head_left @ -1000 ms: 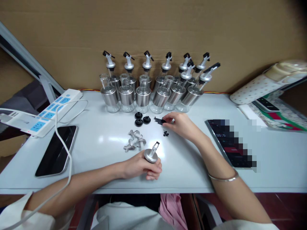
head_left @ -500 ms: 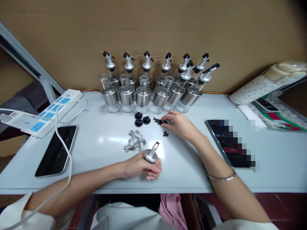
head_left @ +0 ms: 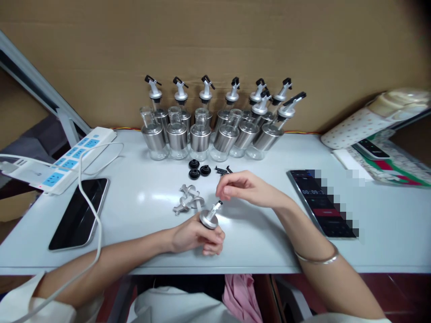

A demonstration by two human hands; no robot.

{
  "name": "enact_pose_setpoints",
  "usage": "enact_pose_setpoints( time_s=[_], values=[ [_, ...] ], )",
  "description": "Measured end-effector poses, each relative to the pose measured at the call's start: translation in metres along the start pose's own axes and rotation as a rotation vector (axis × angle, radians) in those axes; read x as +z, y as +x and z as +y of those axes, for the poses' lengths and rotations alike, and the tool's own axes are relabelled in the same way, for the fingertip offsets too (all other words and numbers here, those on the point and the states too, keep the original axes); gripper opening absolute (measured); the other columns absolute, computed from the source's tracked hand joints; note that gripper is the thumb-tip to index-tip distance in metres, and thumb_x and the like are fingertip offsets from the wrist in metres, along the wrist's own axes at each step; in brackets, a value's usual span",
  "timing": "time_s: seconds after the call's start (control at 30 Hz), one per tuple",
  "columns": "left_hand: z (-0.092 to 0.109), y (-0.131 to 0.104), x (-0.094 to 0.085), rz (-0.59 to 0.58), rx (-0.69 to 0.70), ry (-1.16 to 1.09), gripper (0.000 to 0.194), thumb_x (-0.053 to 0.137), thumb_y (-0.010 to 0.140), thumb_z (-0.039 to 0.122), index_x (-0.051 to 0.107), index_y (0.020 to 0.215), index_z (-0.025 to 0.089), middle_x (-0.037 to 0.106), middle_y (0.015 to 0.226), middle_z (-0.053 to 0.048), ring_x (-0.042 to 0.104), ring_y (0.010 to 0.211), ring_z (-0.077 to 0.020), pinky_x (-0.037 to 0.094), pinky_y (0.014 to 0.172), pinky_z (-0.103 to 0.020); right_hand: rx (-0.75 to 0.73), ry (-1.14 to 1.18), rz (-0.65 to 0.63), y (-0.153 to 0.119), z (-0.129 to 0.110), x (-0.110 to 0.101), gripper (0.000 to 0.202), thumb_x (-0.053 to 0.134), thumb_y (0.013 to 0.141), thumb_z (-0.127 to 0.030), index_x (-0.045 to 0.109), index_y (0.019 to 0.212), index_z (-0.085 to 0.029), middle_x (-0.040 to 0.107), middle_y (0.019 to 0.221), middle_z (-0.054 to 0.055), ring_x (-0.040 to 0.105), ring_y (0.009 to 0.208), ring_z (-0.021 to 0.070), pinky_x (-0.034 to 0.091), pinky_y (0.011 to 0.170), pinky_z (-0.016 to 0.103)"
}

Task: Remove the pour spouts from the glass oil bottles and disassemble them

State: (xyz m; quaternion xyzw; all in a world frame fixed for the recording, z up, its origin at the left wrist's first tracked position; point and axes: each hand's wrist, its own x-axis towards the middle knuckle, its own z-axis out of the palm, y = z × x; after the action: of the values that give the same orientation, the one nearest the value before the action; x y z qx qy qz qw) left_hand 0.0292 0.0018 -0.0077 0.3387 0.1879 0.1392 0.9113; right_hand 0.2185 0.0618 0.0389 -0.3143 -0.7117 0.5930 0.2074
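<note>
Your left hand (head_left: 193,235) grips a silver spout (head_left: 209,219) near the tabletop's (head_left: 262,244) front edge; your right hand (head_left: 249,187) curls just beyond its tip, and I cannot tell if it holds anything; bottles (head_left: 200,139) stand toward the back edge, a phone (head_left: 74,220) well apart toward the left.

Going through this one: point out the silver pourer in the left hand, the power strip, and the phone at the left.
Silver pourer (head_left: 209,219): head view, on its round flange.
Power strip (head_left: 70,163): head view, on its socket face.
Phone (head_left: 76,216): head view, on its dark screen.
</note>
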Motion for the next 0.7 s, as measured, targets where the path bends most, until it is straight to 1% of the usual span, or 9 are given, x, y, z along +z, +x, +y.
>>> enact_pose_setpoints(
  time_s=[0.03,0.1,0.17,0.23,0.33,0.57,0.63,0.7],
  values=[
    [0.0,0.0,0.0,0.001,0.001,-0.001,0.033,0.064,0.062,0.022,0.035,0.047,0.017,0.037,0.043,0.006,0.035,0.042,-0.0062,0.021,0.052,-0.028,-0.005,0.037,-0.054,0.001,-0.001,0.003,0.032,0.059,0.082,-0.045,0.061,0.081,-0.013,0.059,0.07,0.002,0.051,0.065,0.0111,0.042,0.062,0.025],
    [0.001,0.0,0.001,0.004,0.004,-0.005,0.034,0.065,0.063,0.023,0.035,0.048,0.017,0.037,0.043,0.006,0.035,0.042,-0.0063,0.021,0.052,-0.028,-0.009,0.067,-0.114,0.002,-0.001,0.008,0.033,0.058,0.084,-0.046,0.058,0.081,-0.013,0.055,0.069,0.001,0.048,0.063,0.01,0.04,0.06,0.024],
    [0.001,0.001,0.001,0.007,0.002,-0.011,0.033,0.065,0.063,0.024,0.035,0.049,0.017,0.037,0.044,0.007,0.035,0.042,-0.0065,0.021,0.052,-0.028,-0.012,0.038,-0.135,0.003,-0.002,0.011,0.033,0.053,0.087,-0.046,0.053,0.076,-0.014,0.048,0.065,-0.003,0.041,0.06,0.0084,0.035,0.056,0.023],
    [0.0,0.001,0.0,-0.003,0.003,-0.007,0.032,0.065,0.063,0.024,0.037,0.049,0.017,0.038,0.044,0.006,0.035,0.042,-0.0069,0.022,0.052,-0.028,-0.024,-0.016,-0.158,0.002,-0.003,0.012,0.036,0.046,0.091,-0.045,0.045,0.069,-0.016,0.037,0.062,-0.005,0.033,0.057,0.0074,0.029,0.054,0.022],
    [-0.002,0.001,-0.003,-0.033,0.01,0.026,0.031,0.065,0.065,0.022,0.038,0.049,0.017,0.041,0.046,0.005,0.036,0.043,-0.0073,0.024,0.051,-0.028,-0.056,-0.052,-0.194,0.001,-0.006,0.015,0.04,0.04,0.094,-0.044,0.035,0.064,-0.018,0.027,0.062,-0.006,0.026,0.056,0.0074,0.026,0.053,0.023],
    [-0.004,0.001,-0.005,-0.064,0.047,0.024,0.033,0.065,0.068,0.019,0.038,0.049,0.016,0.043,0.049,0.004,0.037,0.044,-0.0066,0.028,0.05,-0.026,-0.046,-0.048,-0.122,0.002,-0.005,0.024,0.042,0.038,0.094,-0.045,0.029,0.06,-0.02,0.022,0.059,-0.007,0.02,0.053,0.007,0.023,0.05,0.023],
    [-0.004,0.002,-0.004,-0.063,0.064,0.005,0.036,0.068,0.069,0.022,0.038,0.051,0.016,0.043,0.049,0.004,0.038,0.045,-0.0065,0.029,0.05,-0.025,-0.048,-0.049,-0.101,0.003,-0.005,0.024,0.043,0.038,0.093,-0.046,0.029,0.06,-0.02,0.022,0.058,-0.007,0.02,0.053,0.0068,0.022,0.049,0.023],
    [-0.003,0.001,-0.002,-0.051,0.096,0.018,0.035,0.071,0.072,0.029,0.042,0.057,0.016,0.046,0.054,0.004,0.041,0.047,-0.0068,0.032,0.052,-0.024,-0.046,-0.048,-0.069,0.003,-0.005,0.023,0.045,0.039,0.092,-0.048,0.027,0.059,-0.02,0.021,0.057,-0.007,0.018,0.052,0.0065,0.021,0.048,0.023]
  ],
)
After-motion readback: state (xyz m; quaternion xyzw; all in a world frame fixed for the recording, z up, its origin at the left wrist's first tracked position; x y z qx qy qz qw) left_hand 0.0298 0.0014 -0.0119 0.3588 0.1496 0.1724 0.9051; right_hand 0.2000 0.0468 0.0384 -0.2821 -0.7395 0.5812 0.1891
